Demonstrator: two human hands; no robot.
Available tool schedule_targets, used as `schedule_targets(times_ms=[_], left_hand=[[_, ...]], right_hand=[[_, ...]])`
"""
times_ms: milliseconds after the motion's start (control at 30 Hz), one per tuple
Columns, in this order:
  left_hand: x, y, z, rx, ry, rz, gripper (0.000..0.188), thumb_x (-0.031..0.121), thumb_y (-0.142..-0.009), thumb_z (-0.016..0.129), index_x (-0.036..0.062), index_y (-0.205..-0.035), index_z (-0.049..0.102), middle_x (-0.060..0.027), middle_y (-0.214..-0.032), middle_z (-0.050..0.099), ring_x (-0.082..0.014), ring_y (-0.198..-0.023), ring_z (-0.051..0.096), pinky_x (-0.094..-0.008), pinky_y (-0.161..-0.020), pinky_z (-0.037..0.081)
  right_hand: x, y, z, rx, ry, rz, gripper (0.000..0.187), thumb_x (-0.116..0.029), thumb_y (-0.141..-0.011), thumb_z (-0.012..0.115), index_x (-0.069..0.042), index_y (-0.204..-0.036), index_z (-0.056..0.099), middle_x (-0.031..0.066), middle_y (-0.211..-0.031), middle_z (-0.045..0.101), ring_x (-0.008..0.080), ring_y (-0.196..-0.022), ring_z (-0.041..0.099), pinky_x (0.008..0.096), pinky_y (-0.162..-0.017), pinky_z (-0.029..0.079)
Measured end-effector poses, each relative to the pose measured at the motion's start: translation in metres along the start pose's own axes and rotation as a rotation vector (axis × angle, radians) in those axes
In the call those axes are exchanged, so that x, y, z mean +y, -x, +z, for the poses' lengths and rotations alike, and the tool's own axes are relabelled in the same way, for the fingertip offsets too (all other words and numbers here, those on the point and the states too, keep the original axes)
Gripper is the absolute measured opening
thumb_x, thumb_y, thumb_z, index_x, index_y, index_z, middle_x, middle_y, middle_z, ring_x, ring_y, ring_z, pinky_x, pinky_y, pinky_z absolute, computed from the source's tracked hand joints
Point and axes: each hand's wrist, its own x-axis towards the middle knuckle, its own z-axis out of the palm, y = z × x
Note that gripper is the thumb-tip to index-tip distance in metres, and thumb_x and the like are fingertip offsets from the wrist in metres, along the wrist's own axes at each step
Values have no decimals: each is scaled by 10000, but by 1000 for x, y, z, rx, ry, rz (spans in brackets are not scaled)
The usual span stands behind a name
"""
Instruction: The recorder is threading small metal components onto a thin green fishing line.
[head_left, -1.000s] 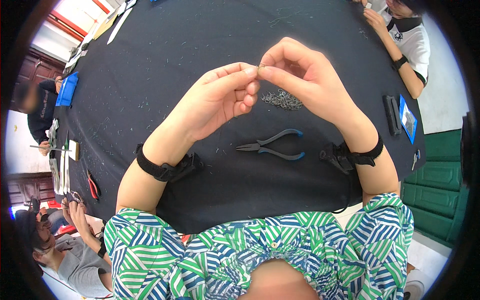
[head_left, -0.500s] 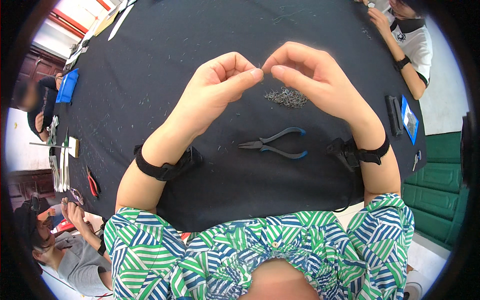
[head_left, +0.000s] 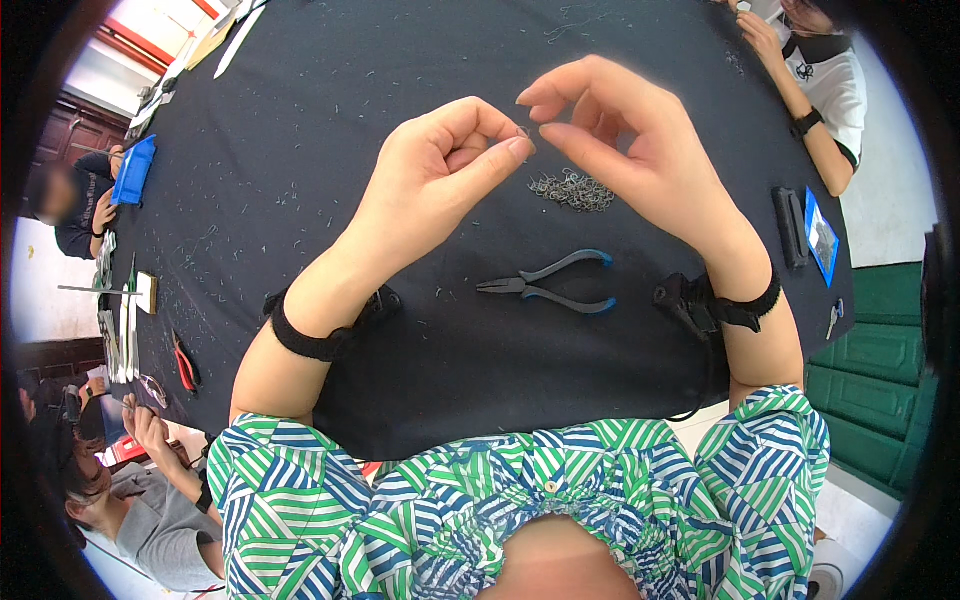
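Observation:
My left hand (head_left: 445, 175) is closed, its thumb and forefinger pinched together over the table. Something thin and tiny shows at those fingertips, too small to make out. Close beside it, my right hand (head_left: 635, 140) is open, with a gap between thumb and forefinger and nothing visible in it. Below my right fingers lies a pile of small, curled grey metal pieces (head_left: 572, 190), like bent wire. Pliers (head_left: 545, 282) with grey, blue-tipped handles rest nearer to me, jaws pointing left; neither hand touches them.
Black cloth (head_left: 450, 370) covers the table, strewn with short thread-like scraps at left. Red-handled pliers (head_left: 185, 365) lie left, near a blue tray (head_left: 134, 172). A black case (head_left: 789, 228) and blue packet (head_left: 821, 240) lie right. Other people sit at left and upper right.
My right hand has come away from the left fingertips, moving slightly up and right while its fingers spread. My left hand keeps its pinch, shifted slightly.

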Motion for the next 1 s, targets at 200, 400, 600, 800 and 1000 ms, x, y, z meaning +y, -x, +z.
schedule_targets(times_ms=[200,400,600,800,1000], left_hand=[[-2,-2,-1,-41,189,-2,195,203,-931,645,12,-972,655,82,-670,498,8,-606,401,-173,-543,322],[3,-1,-8,-212,314,-141,221,260,-969,586,47,-1010,632,72,-756,518,-1,-614,390,-167,-550,304],[1,-4,-7,-340,600,-229,247,301,-980,565,58,-979,610,94,-681,395,-15,-570,314,-187,-520,268],[-10,-9,-31,-123,-33,-19,275,296,-989,547,49,-923,648,77,-657,452,-23,-580,380,-187,-520,303],[-28,-11,-68,239,-1092,81,185,223,-865,694,60,-946,659,-58,-728,607,-153,-662,602,-277,-591,476]], right_hand=[[1,-5,0,14,302,-349,164,-47,-812,677,-93,-970,676,58,-895,610,190,-709,623,277,-608,498],[5,-4,0,22,347,-438,108,-87,-809,695,-78,-915,682,59,-858,621,214,-696,638,290,-599,507],[3,-4,-1,29,401,-479,126,-11,-754,725,-51,-859,667,42,-823,628,156,-661,619,245,-546,473],[7,0,-8,11,448,-367,124,-14,-777,705,-55,-872,635,33,-831,612,125,-644,601,241,-525,449],[27,1,-7,-37,453,-217,87,-34,-822,660,-50,-896,617,38,-821,601,128,-634,592,248,-545,450]])
